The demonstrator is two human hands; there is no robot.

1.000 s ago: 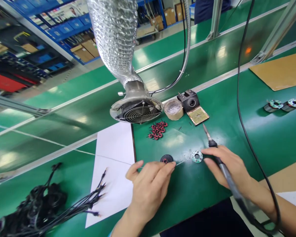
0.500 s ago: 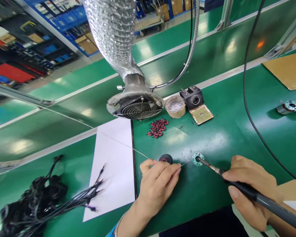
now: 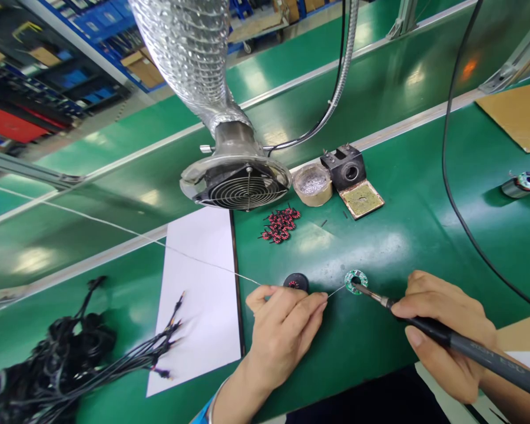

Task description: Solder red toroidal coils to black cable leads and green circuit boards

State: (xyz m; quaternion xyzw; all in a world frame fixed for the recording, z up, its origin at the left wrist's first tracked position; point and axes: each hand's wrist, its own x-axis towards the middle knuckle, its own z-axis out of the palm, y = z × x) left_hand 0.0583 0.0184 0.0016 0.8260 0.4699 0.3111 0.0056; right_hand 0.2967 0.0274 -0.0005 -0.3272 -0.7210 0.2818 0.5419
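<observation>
My left hand pinches a thin length of solder wire, whose short end reaches to the left rim of a ring-shaped green circuit board. The rest of the wire trails off to the upper left. Gripped like a pen, a soldering iron is in my right hand. Its tip lies at the lower inner part of the ring; whether it touches a pad I cannot tell. Just behind my left fingers sits a round black fixture with a small red-and-black ring part in it.
A fume extractor hood hangs over the bench. Behind stand a pile of red-and-black ring parts, a solder tub and an iron stand with sponge. Black cables partly cover white paper. Metal cylinders are at right.
The solder wire's end has come closer to the board's left rim, my left hand moving slightly right. The trailing wire now shows tauter. The view has shifted a little.
</observation>
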